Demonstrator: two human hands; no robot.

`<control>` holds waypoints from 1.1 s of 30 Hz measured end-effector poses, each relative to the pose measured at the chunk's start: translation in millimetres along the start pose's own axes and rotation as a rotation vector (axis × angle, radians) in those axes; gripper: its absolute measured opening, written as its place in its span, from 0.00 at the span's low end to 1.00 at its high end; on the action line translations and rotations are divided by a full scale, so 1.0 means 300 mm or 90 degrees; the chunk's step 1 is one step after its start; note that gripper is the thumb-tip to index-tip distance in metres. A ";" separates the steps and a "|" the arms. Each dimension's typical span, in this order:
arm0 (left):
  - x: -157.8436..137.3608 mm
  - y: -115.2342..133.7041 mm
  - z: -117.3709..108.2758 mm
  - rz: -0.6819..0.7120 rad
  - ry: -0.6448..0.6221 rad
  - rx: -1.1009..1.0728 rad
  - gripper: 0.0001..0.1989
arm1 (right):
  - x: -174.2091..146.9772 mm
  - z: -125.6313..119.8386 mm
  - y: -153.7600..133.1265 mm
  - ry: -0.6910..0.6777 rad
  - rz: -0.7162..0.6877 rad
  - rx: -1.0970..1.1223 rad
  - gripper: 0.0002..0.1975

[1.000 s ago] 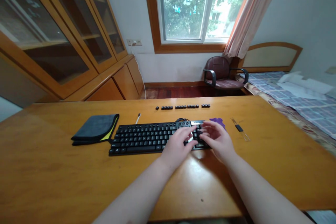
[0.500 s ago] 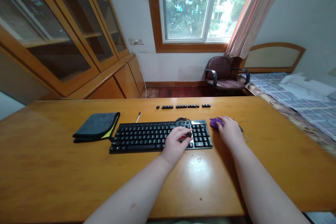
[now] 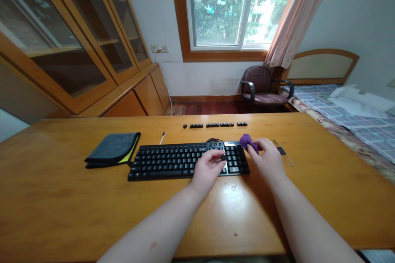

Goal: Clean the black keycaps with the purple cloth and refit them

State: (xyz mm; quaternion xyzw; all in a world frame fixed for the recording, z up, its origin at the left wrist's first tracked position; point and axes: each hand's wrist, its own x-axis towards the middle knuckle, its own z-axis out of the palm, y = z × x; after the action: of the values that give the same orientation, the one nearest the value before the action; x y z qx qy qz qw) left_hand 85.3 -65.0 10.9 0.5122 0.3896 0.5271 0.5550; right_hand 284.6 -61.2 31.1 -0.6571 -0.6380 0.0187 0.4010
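Observation:
A black keyboard (image 3: 173, 160) lies across the middle of the desk. My left hand (image 3: 208, 168) is over its right part, thumb and fingers pinched on a small black keycap (image 3: 223, 158). Some keys under that hand are hidden. Just right of the keyboard, my right hand (image 3: 268, 159) grips a crumpled purple cloth (image 3: 247, 142), which hangs over the keyboard's upper right corner. Beyond the keyboard, several loose black keycaps (image 3: 212, 125) stand in a row.
A folded grey cloth (image 3: 112, 148) with black edging and a yellow underside lies left of the keyboard. A small brush (image 3: 162, 137) with a white handle rests behind it. To the right is a wire keycap puller (image 3: 281, 151). A chair (image 3: 262, 86) stands past the wooden desk (image 3: 77, 213).
My right hand has lifted the purple cloth off the desk and brought it left, toward the keyboard. The left hand stays nearly in place with the keycap.

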 end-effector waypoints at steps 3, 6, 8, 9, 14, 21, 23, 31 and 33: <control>-0.003 0.006 0.002 -0.002 0.009 0.017 0.11 | -0.044 0.032 -0.050 -0.107 0.053 0.182 0.08; -0.005 0.012 0.012 -0.054 0.007 -0.023 0.12 | -0.071 0.054 -0.077 -0.161 0.098 0.344 0.09; -0.006 0.014 0.019 -0.068 0.005 -0.047 0.13 | -0.078 0.054 -0.085 -0.186 0.103 0.425 0.12; -0.007 0.014 0.021 -0.068 0.008 -0.056 0.13 | -0.079 0.051 -0.087 -0.200 0.094 0.459 0.13; -0.006 0.005 0.018 -0.064 0.031 -0.064 0.12 | -0.086 0.048 -0.090 -0.268 0.060 0.597 0.15; -0.015 -0.003 -0.005 0.024 0.022 0.079 0.08 | -0.091 0.074 -0.089 -0.323 0.068 0.596 0.22; -0.020 0.004 -0.011 0.096 0.012 0.165 0.08 | -0.088 0.073 -0.089 -0.298 0.033 0.549 0.19; -0.024 0.039 -0.011 0.191 -0.039 0.278 0.12 | -0.101 0.069 -0.096 -0.207 0.001 0.448 0.05; -0.022 0.038 -0.008 0.184 -0.038 0.276 0.12 | -0.101 0.065 -0.099 -0.194 -0.003 0.434 0.04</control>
State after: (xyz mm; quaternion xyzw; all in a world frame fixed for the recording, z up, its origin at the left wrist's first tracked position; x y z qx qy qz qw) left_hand 80.0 -71.9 20.9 0.6849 0.3997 0.4895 0.3627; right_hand 244.1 -81.2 19.6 -0.4738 -0.6490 0.3269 0.4974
